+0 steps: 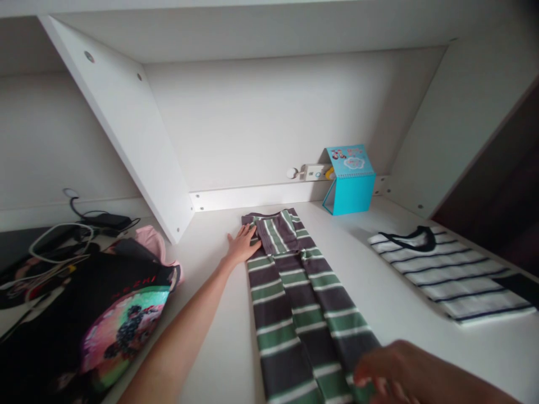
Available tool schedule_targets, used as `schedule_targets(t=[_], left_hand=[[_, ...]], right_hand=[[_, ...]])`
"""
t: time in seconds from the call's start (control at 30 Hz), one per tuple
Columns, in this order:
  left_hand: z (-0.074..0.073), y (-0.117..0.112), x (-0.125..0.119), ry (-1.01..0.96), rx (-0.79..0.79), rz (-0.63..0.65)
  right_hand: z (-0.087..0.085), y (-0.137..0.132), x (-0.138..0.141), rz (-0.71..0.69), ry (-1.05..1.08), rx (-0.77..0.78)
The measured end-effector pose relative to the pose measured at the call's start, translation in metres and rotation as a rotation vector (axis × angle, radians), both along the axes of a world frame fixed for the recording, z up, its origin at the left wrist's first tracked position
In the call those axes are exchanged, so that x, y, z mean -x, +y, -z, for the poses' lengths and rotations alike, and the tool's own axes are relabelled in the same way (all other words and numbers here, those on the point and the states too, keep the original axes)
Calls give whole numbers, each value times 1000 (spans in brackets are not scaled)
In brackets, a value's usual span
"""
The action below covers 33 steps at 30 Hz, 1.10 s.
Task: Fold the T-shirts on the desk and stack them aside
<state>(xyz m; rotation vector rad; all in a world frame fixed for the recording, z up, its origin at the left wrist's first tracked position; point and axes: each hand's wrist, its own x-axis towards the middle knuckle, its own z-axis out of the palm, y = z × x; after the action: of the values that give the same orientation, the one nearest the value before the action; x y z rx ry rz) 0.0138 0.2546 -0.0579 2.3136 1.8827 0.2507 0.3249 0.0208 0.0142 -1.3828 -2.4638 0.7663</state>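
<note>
A striped shirt [295, 278] in dark grey, green and white lies lengthwise on the white desk, its sides folded inward into a long strip. My left hand [243, 245] rests on the shirt's far left edge, near the collar, with fingers stretched out. Over the near right edge of the shirt is my right hand [389, 370], blurred, its fingers bent downward. Whether those fingers grip the cloth cannot be made out. To the right lies a folded white shirt [446, 269] with dark stripes and a dark neckband.
A turquoise desk calendar [354, 193] stands at the back before a power socket [316, 172]. On the left, a black printed garment [105, 314] lies with a white cable [59, 258] and a black adapter [112, 220] behind it. A white upright panel [122, 123] divides the desk.
</note>
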Motion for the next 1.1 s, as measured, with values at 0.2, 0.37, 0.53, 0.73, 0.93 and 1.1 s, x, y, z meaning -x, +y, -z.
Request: schedule_targets(t=[0.2,0.37,0.53,0.73,0.93,1.1], left_hand=[[0,0,0,-16,3,-1],[-2,-2,-1,-73,-6,-8],[-10,0,-7,-141,-32,-76],[-25,24,-29,-156,-75,-258],[-30,44,-41,-239,-83,-319],[-25,40,-42,-375,-191,-151]], right_hand=[[48,53,19,103,-173,-417],[32,69,20,-74,-271,-205],[0,161,24,60,-151,-294],[53,274,59,279,-70,-400],[96,287,64,401,-43,-424],[98,289,60,417,-35,-423]])
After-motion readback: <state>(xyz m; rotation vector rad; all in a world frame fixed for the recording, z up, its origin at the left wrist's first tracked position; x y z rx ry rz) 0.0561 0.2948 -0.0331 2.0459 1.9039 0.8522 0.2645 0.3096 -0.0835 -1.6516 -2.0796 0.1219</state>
